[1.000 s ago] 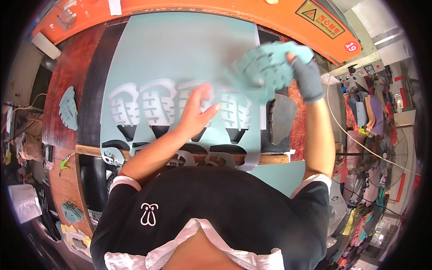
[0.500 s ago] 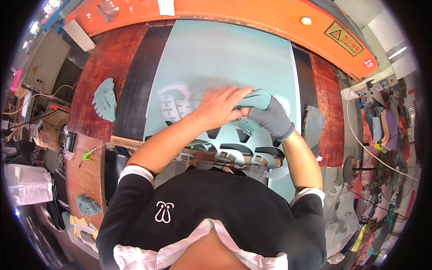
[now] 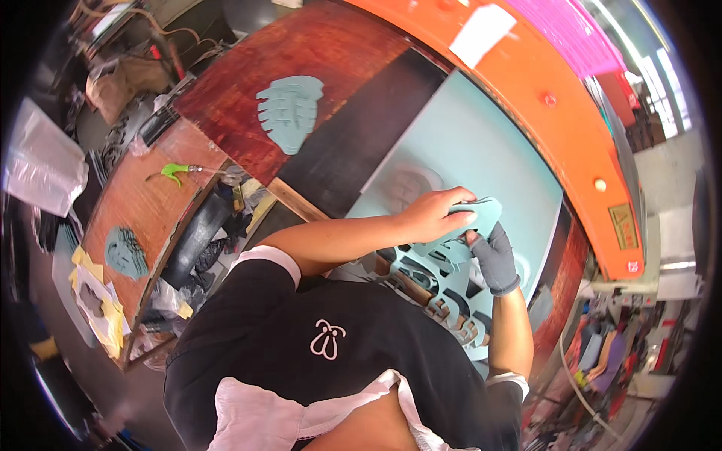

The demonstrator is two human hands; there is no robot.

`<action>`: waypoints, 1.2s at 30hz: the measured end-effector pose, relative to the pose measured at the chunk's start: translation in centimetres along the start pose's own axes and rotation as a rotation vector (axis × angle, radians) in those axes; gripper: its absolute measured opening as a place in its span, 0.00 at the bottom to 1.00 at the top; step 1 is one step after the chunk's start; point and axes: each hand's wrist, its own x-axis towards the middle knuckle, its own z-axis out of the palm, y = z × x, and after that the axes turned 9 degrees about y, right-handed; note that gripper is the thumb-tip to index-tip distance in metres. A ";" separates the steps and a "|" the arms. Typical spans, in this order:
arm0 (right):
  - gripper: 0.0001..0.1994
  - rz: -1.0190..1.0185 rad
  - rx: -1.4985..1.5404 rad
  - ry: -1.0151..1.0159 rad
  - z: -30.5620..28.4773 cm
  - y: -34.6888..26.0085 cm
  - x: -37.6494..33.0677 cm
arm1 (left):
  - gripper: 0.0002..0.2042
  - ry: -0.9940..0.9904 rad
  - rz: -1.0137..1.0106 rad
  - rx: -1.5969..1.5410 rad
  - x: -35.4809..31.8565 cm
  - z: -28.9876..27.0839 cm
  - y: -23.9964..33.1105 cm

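My bare left hand (image 3: pixel 438 216) pinches the left side of a small stack of pale green foam cut-outs (image 3: pixel 486 213), thumb on top. Wearing a grey glove with bare fingertips showing, my right hand (image 3: pixel 498 259) grips the right lower side of the same stack. Slots show in the lower part of these pieces. Beneath both hands lies a pale green foam sheet (image 3: pixel 481 143), with cut-out openings along its near side. Another slotted foam cut-out pile (image 3: pixel 289 113) rests on the dark red board (image 3: pixel 346 45) to the left.
An orange machine beam (image 3: pixel 526 90) runs along the far side. On the wooden side table (image 3: pixel 169 139) at left lie a green-handled air gun (image 3: pixel 174 171) and a stack of grey-green cut-outs (image 3: pixel 126 252). Yellow and white scraps (image 3: pixel 98 304) hang at its near corner.
My view has turned left, bringing the side table closer to the middle. Both hands still hold the foam stack, now tilted with its slotted part more visible.
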 end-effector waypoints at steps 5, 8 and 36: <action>0.14 -0.143 -0.242 -0.310 5.1 -4.8 6.5 | 0.17 0.482 0.080 -0.016 -3.5 -9.4 -3.9; 0.13 -0.260 -0.175 -0.413 9.4 -8.2 12.4 | 0.14 0.731 -0.228 -0.067 -7.4 -15.5 -6.5; 0.16 -0.768 -0.764 0.397 3.9 8.7 9.1 | 0.19 0.357 -0.412 0.300 -14.1 -13.8 -6.2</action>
